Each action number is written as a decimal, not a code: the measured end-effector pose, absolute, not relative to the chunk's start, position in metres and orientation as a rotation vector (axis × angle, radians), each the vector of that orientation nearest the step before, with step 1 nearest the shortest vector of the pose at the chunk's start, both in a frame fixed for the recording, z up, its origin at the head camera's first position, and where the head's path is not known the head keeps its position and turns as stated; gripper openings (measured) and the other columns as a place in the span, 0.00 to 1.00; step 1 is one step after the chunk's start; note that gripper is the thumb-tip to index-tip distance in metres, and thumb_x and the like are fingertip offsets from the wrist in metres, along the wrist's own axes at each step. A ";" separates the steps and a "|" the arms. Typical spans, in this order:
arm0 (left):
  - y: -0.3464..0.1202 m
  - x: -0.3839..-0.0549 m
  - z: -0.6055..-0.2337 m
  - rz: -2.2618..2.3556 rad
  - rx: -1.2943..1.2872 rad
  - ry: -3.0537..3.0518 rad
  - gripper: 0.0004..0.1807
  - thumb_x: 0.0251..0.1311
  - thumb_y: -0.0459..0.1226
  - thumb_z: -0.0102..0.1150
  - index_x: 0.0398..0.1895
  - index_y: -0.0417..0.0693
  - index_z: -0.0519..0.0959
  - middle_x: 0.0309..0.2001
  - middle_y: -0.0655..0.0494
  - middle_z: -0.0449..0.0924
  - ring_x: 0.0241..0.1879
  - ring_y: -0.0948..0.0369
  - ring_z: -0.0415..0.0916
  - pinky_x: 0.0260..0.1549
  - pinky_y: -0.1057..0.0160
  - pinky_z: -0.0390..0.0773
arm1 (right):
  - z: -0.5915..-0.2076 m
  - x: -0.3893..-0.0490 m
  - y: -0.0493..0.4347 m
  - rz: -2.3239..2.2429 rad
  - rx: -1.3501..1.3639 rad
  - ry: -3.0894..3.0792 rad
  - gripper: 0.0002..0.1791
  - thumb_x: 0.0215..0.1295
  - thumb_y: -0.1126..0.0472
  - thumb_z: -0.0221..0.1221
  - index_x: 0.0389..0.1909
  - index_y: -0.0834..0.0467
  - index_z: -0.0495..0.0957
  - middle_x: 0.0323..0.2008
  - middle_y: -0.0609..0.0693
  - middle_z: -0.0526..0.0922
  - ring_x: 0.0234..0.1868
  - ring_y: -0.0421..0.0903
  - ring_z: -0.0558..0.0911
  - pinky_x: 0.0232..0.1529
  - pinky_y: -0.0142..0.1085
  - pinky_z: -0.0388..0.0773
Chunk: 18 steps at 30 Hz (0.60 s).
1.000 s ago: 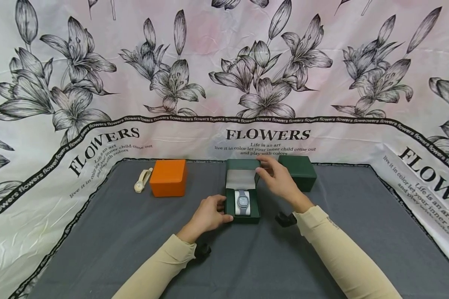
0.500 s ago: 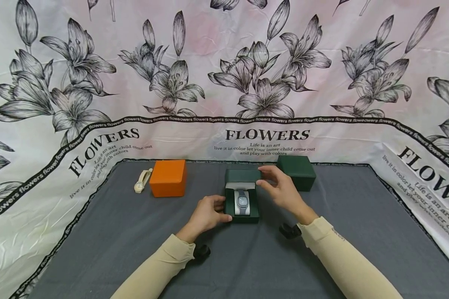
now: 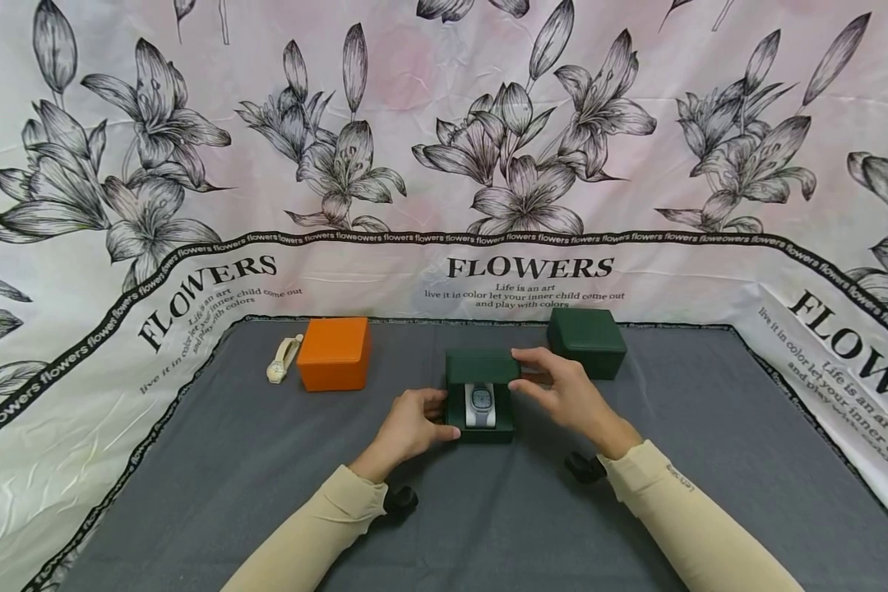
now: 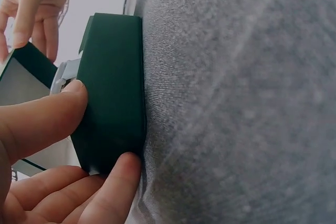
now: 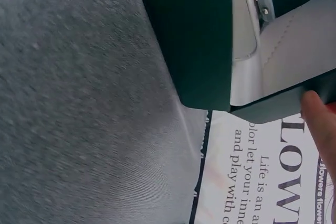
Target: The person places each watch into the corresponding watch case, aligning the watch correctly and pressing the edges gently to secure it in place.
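Note:
A green watch box (image 3: 455, 434) sits on the table with its hinged lid (image 3: 481, 366) partly lowered. Inside, a grey-blue wristwatch (image 3: 481, 400) is wrapped round a white cushion. My left hand (image 3: 409, 427) grips the base at its left side; in the left wrist view the thumb lies on the rim by the watch and the fingers lie along the side of the green base (image 4: 113, 87). At the lid's right edge, my right hand (image 3: 566, 399) holds the lid between thumb and fingers. The pale lining of the lid (image 5: 302, 40) shows in the right wrist view.
Behind my right hand stands a second green box (image 3: 588, 341), shut. To the left are an orange box (image 3: 333, 353) and a cream-strapped watch (image 3: 284, 359) beside it. Grey cloth (image 3: 266, 477) covers the table, and a flower-print curtain (image 3: 385, 271) hangs behind.
My right hand has swung the lid forward and down, hiding its lining from the head view. The left hand has stayed at the box's left side.

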<state>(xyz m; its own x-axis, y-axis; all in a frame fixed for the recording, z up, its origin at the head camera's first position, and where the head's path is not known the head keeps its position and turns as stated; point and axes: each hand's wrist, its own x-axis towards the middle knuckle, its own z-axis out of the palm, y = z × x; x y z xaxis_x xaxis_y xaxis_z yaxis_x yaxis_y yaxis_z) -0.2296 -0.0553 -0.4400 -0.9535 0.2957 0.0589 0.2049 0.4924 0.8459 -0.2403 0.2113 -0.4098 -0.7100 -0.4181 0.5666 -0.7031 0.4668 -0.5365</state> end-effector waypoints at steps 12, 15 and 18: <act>-0.055 -0.228 -0.437 1.447 0.392 2.646 0.34 0.44 0.36 0.76 0.57 0.37 0.76 0.50 0.46 0.81 0.49 0.53 0.79 0.48 0.54 0.77 | -0.427 -0.221 0.202 1.130 0.937 -2.233 0.25 0.52 0.69 0.68 0.54 0.61 0.76 0.57 0.58 0.76 0.51 0.52 0.81 0.46 0.39 0.80; -0.054 -0.228 -0.436 1.462 0.393 2.617 0.31 0.45 0.35 0.75 0.56 0.39 0.77 0.49 0.48 0.82 0.49 0.55 0.79 0.48 0.55 0.78 | -0.431 -0.215 0.199 1.097 0.888 -2.237 0.22 0.51 0.71 0.69 0.48 0.61 0.77 0.56 0.57 0.77 0.49 0.50 0.81 0.44 0.36 0.80; -0.054 -0.230 -0.436 1.488 0.399 2.604 0.30 0.45 0.34 0.75 0.55 0.40 0.78 0.48 0.49 0.82 0.48 0.56 0.80 0.47 0.56 0.78 | -0.433 -0.211 0.195 1.074 0.826 -2.261 0.17 0.49 0.71 0.70 0.41 0.60 0.78 0.53 0.56 0.79 0.47 0.49 0.82 0.42 0.34 0.81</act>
